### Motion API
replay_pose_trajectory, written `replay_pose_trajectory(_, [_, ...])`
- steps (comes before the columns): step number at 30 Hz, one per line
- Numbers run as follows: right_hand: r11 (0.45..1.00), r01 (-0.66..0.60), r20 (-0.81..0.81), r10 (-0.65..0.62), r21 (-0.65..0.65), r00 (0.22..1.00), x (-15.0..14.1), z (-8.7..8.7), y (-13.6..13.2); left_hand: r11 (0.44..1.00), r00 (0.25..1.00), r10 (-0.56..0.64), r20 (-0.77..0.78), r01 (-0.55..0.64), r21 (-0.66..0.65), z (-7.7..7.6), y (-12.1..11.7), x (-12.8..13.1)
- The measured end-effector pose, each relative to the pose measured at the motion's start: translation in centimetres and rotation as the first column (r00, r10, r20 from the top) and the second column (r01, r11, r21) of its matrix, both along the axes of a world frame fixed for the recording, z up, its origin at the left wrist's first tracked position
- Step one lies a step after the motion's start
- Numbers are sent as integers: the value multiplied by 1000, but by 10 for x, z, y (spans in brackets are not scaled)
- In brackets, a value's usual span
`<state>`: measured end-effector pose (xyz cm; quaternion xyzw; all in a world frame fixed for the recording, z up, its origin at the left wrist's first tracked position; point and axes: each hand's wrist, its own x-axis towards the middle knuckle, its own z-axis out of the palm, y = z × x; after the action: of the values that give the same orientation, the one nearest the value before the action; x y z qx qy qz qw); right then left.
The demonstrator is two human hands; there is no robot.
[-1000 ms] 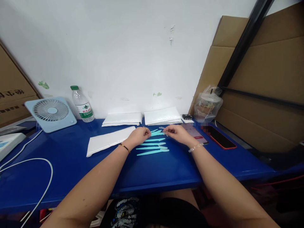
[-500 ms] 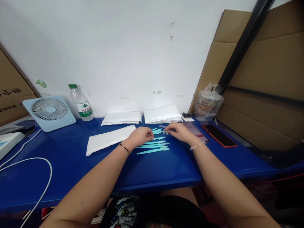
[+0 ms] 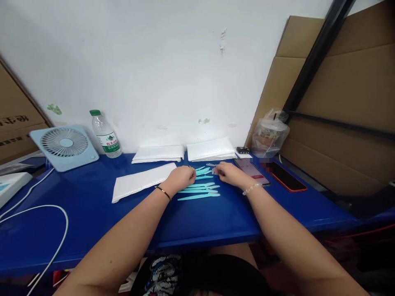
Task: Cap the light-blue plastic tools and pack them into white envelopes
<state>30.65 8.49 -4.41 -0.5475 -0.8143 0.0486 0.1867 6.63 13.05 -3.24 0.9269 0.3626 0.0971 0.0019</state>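
Note:
Several turquoise eyebrow razors (image 3: 199, 197) lie side by side on the blue table, with more bunched in a pile (image 3: 203, 170) farther back. My left hand (image 3: 184, 177) is closed at the left end of the pile, its fingers around what looks like the handle of one razor. Across from it, my right hand (image 3: 226, 172) is closed in a pinch; what its fingertips hold is hidden. Small translucent pieces, like blade caps (image 3: 211, 165), lie just left of those fingertips.
White padded mailers (image 3: 159, 153) lie along the wall, and one mailer (image 3: 135, 185) lies left of my left hand. A fan (image 3: 65, 144) and a water bottle (image 3: 108, 137) stand at left. Right are two phones (image 3: 251, 170) (image 3: 289, 176) and a bagged drink cup (image 3: 268, 135).
My left hand has drawn slightly left, uncovering more of the razor pile. My right hand has shifted a little to the right, its fingers curled in more.

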Motion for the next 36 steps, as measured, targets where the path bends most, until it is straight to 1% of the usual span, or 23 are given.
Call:
replay_pose_trajectory(3, [997, -56, -140, 48, -54, 989, 2, 1, -2, 1000, 1000, -1, -2, 1, -1, -1, 0, 0])
replay_pose_trajectory(5, [996, -65, -203, 50, -66, 978, 2, 2, -3, 1000, 1000, -10, 6, 10, -3, -1, 1, 0])
replay_pose_trajectory(8, [996, -60, -227, 44, -66, 973, 1, 2, -3, 1000, 999, -24, 25, 24, -5, 0, 1, -1])
replay_pose_trajectory(14, [994, -90, -283, 70, -57, 956, 0, 1, -2, 998, 997, -49, 54, 51, -31, 3, 2, -3])
replay_pose_trajectory(19, [988, -104, -354, 57, -115, 933, -5, 3, -5, 992, 991, -86, 107, 95, -85, 4, 0, -2])
replay_pose_trajectory(22, [974, -154, -379, 82, -166, 922, -6, 8, -8, 978, 986, -118, 119, 136, -158, 5, 0, -2])
replay_pose_trajectory(23, [976, -152, -371, 85, -157, 925, -5, 9, -8, 977, 987, -113, 115, 132, -170, 5, 1, -2])
replay_pose_trajectory(25, [994, -84, -316, 57, -73, 947, -2, 9, -7, 984, 991, -81, 103, 96, -147, 5, 2, -3])
replay_pose_trajectory(27, [999, -8, -227, 18, 48, 974, 2, 6, -3, 996, 996, -44, 81, 50, -73, 4, 4, -3])
replay_pose_trajectory(29, [994, -6, -133, 21, 112, 991, 5, 2, 2, 1000, 999, -25, 39, 24, 3, 2, 5, -3])
replay_pose_trajectory(32, [994, -44, -20, 47, 98, 999, 4, -5, 10, 999, 1000, -8, -18, 9, 54, 1, 6, -1])
replay_pose_trajectory(36, [996, 27, 81, -34, 84, 996, -3, -5, 11, 998, 999, 3, -42, 0, 69, 1, 6, 0])
